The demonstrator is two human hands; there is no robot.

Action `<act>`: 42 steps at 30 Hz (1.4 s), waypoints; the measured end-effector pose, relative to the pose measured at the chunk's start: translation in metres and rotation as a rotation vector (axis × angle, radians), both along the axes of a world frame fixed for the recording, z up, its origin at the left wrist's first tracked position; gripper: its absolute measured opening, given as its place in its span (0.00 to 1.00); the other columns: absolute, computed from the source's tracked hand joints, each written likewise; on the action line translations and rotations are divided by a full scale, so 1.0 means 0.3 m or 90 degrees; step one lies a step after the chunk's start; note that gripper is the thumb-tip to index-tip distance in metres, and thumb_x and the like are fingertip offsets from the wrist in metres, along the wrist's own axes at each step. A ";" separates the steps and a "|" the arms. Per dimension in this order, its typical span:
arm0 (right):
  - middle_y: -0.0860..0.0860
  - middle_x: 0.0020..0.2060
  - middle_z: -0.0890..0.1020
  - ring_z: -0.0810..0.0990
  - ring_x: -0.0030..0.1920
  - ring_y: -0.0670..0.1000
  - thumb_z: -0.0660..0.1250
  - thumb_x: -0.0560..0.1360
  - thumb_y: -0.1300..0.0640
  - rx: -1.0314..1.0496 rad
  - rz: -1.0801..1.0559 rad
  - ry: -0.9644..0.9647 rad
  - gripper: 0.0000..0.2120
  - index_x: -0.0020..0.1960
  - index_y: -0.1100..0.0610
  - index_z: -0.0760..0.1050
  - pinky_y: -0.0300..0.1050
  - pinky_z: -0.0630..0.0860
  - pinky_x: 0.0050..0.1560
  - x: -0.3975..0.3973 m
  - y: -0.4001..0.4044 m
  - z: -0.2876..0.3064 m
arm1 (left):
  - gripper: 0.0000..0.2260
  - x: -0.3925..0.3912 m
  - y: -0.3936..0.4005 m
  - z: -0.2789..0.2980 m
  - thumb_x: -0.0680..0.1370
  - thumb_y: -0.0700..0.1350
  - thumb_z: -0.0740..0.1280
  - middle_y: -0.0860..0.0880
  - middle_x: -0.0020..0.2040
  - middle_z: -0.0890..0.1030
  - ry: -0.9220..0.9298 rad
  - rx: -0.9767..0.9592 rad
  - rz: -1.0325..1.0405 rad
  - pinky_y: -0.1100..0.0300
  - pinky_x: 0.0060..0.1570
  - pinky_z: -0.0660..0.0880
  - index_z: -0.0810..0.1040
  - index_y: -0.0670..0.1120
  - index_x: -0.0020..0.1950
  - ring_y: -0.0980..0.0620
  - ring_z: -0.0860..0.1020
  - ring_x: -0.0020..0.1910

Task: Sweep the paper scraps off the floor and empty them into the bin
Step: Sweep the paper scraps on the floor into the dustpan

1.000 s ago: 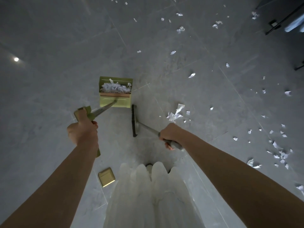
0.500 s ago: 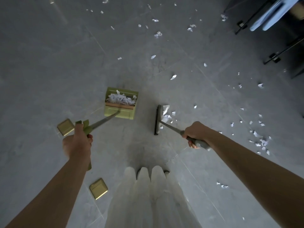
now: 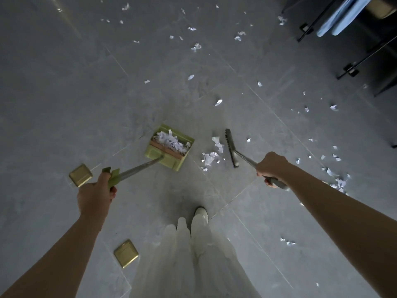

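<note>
Left hand [image 3: 94,195]: holds dustpan [image 3: 169,147] handle.
Right hand [image 3: 271,168]: holds broom [image 3: 231,147] handle.
Paper scraps [image 3: 211,154]: just left of broom head, ahead of right hand.

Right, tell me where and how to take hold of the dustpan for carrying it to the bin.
Grip the green dustpan by its long handle, at the upper end, from above, as the left hand does now. The handle slants up from the pan's rear edge, and the pan is heaped with paper scraps, so holding it there should keep it level.
</note>
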State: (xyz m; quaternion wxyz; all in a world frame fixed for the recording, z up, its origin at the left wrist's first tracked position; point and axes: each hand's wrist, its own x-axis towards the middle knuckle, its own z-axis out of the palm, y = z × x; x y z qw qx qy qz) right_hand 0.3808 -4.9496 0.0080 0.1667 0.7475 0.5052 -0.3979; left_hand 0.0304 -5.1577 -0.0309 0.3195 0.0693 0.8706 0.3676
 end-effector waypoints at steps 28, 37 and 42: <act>0.55 0.33 0.80 0.80 0.31 0.50 0.62 0.75 0.62 -0.058 0.132 -0.098 0.03 0.47 0.61 0.72 0.41 0.75 0.30 -0.116 -0.055 -0.158 | 0.25 -0.101 0.131 -0.149 0.79 0.58 0.64 0.43 0.30 0.81 0.091 -0.230 -0.411 0.52 0.36 0.73 0.82 0.41 0.32 0.42 0.79 0.32; 0.55 0.32 0.80 0.79 0.27 0.50 0.63 0.75 0.62 -0.125 0.116 -0.026 0.05 0.41 0.61 0.70 0.40 0.76 0.28 -0.256 -0.201 -0.133 | 0.36 -0.074 0.185 -0.145 0.67 0.70 0.54 0.39 0.43 0.84 0.051 -0.285 -0.438 0.50 0.47 0.78 0.81 0.38 0.44 0.38 0.82 0.46; 0.55 0.33 0.79 0.81 0.32 0.53 0.63 0.74 0.61 -0.155 0.171 -0.012 0.03 0.44 0.60 0.69 0.42 0.77 0.30 -0.324 -0.277 -0.086 | 0.37 -0.082 0.191 -0.147 0.68 0.71 0.53 0.40 0.44 0.84 0.041 -0.304 -0.467 0.49 0.47 0.79 0.82 0.38 0.47 0.39 0.82 0.45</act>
